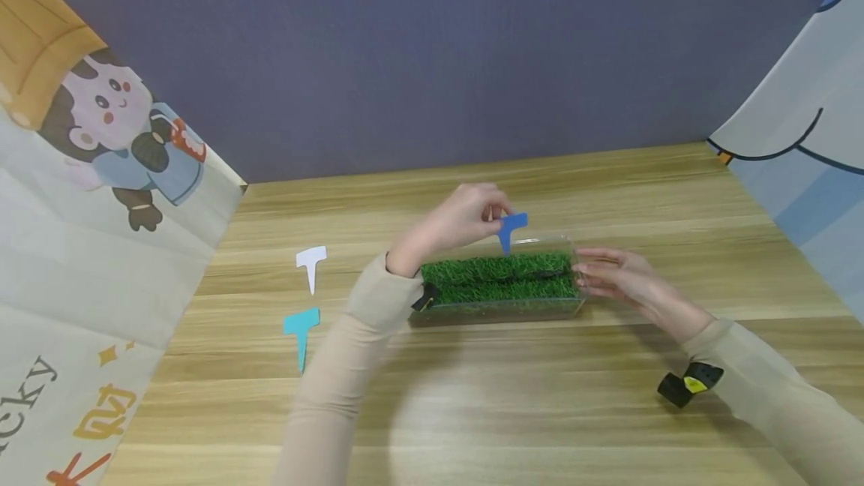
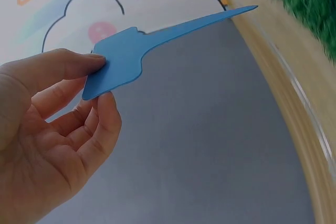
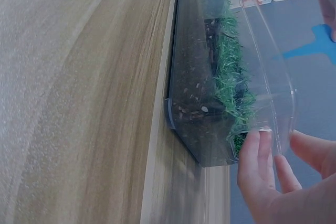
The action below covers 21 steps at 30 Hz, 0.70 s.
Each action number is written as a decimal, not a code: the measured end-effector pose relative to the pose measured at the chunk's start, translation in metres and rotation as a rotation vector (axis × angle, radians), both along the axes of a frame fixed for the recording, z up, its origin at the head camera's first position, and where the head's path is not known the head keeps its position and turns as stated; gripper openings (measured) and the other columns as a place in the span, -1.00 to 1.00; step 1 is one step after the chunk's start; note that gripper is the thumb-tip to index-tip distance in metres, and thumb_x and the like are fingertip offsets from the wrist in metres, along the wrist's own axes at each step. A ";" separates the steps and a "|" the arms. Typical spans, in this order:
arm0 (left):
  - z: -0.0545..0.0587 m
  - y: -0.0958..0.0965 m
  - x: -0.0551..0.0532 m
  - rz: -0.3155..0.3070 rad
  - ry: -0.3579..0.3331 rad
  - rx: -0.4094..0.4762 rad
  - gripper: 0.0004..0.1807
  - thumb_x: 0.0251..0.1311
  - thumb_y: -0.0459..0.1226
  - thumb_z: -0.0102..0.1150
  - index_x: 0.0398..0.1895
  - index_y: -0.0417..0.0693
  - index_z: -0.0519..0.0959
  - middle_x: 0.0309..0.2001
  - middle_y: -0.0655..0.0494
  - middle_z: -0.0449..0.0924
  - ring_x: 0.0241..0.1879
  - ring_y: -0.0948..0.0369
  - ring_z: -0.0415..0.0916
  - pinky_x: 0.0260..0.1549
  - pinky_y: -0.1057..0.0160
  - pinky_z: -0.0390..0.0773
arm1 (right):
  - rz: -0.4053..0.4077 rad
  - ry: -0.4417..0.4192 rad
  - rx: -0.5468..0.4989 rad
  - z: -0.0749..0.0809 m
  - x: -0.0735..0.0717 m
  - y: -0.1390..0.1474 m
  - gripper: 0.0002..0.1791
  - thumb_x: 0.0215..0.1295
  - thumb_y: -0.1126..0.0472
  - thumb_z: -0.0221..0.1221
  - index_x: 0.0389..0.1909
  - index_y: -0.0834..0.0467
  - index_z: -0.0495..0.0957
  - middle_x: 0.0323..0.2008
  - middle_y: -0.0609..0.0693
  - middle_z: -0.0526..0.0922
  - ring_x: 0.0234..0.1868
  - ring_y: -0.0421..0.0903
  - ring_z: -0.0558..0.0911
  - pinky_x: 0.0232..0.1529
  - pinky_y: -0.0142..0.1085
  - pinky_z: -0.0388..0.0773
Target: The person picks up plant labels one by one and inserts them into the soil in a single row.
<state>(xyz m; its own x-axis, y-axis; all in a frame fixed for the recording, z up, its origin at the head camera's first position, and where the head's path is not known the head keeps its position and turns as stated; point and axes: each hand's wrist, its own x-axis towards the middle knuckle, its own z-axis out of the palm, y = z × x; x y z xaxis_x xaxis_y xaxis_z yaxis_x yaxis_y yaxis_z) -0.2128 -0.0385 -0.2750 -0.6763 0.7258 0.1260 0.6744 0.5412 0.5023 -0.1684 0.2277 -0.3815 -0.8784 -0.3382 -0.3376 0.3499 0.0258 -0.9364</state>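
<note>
Left-hand grip: left hand (image 1: 472, 214) pinches a flat blue T-shaped plastic-looking tag (image 2: 119, 62) by its wide head, thumb on one face, fingertips on the other.
Blue tag position: above the box, stem down in head view, pointed tip apart from the grass.
Right-hand grip: right hand (image 1: 622, 280) not closed; fingers fairly straight, fingertips touching the box's right end.
Box: long clear rectangular plastic box (image 1: 499, 315) on table, below left hand.
Box contents: bright green artificial-looking grass (image 1: 499, 268) in two long strips, dark groove between; dark fill with pale bits below.
Loose tags: white T-shaped tag (image 1: 311, 258) and turquoise T-shaped tag (image 1: 301, 325), both left of box, white one farther back.
Surface: light wood-grain table (image 1: 526, 411).
Backdrop: plain dark blue-grey panel (image 1: 439, 58) behind; printed cartoon sheet (image 1: 40, 223) at left.
</note>
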 end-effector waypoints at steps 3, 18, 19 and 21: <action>-0.002 0.008 0.001 -0.018 -0.025 -0.018 -0.79 0.07 -0.45 0.06 -0.19 -0.24 0.55 -0.31 0.02 0.52 -0.36 0.24 0.44 -0.38 0.52 0.42 | 0.003 -0.001 -0.018 0.000 0.000 0.000 -0.25 0.16 0.27 0.12 0.25 0.42 -0.08 -0.28 -0.15 0.61 -0.23 -0.19 0.59 -0.11 -0.35 0.50; -0.018 0.041 0.002 -0.052 -0.066 -0.119 -0.79 0.13 -0.40 0.01 -0.18 -0.18 0.56 -0.37 0.10 0.52 -0.48 0.32 0.39 -0.49 0.53 0.39 | -0.002 -0.015 -0.038 0.000 0.000 0.000 -0.29 0.18 0.28 0.10 0.24 0.42 -0.05 -0.28 -0.13 0.62 -0.22 -0.17 0.60 -0.10 -0.34 0.49; -0.019 0.043 0.003 -0.053 -0.064 -0.125 -0.79 0.13 -0.40 0.02 -0.18 -0.17 0.56 -0.38 0.11 0.53 -0.48 0.32 0.39 -0.49 0.53 0.39 | -0.005 -0.017 -0.042 0.000 0.000 -0.001 -0.29 0.18 0.28 0.11 0.23 0.42 -0.04 -0.28 -0.13 0.62 -0.22 -0.16 0.60 -0.10 -0.33 0.50; -0.021 0.046 0.004 -0.054 -0.057 -0.135 -0.80 0.13 -0.40 0.02 -0.19 -0.16 0.57 -0.39 0.14 0.52 -0.49 0.33 0.38 -0.50 0.53 0.38 | -0.006 -0.020 -0.048 0.000 0.000 -0.001 -0.28 0.17 0.28 0.12 0.23 0.42 -0.03 -0.28 -0.12 0.62 -0.22 -0.16 0.60 -0.10 -0.33 0.50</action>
<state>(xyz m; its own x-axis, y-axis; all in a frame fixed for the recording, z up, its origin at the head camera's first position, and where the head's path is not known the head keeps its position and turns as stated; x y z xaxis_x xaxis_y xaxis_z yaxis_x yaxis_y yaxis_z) -0.2093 0.0074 -0.2962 -0.6389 0.7692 -0.0129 0.6770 0.5701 0.4655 -0.1681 0.2269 -0.3811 -0.8737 -0.3495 -0.3384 0.3684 -0.0210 -0.9294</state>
